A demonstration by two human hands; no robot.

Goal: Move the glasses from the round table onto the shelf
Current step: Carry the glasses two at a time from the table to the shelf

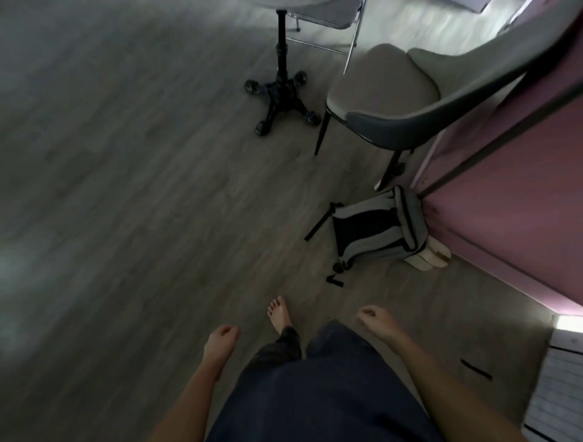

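Observation:
The head view points down at a wooden floor. The round table shows only as a pale top edge (293, 3) on a black pedestal with a four-footed base (282, 97) at the upper middle. No glasses and no shelf are in view. My left hand (220, 342) hangs low at the bottom centre, fingers loosely curled, holding nothing. My right hand (373, 318) hangs to its right, fingers also curled in, nothing in it. A bare foot (279, 312) steps forward between them.
A grey upholstered chair (388, 91) stands right of the table base. A grey and black backpack (375, 230) lies on the floor against a pink wall (511, 195). A second chair (328, 19) stands behind the table. Wide open floor (126, 189) lies to the left.

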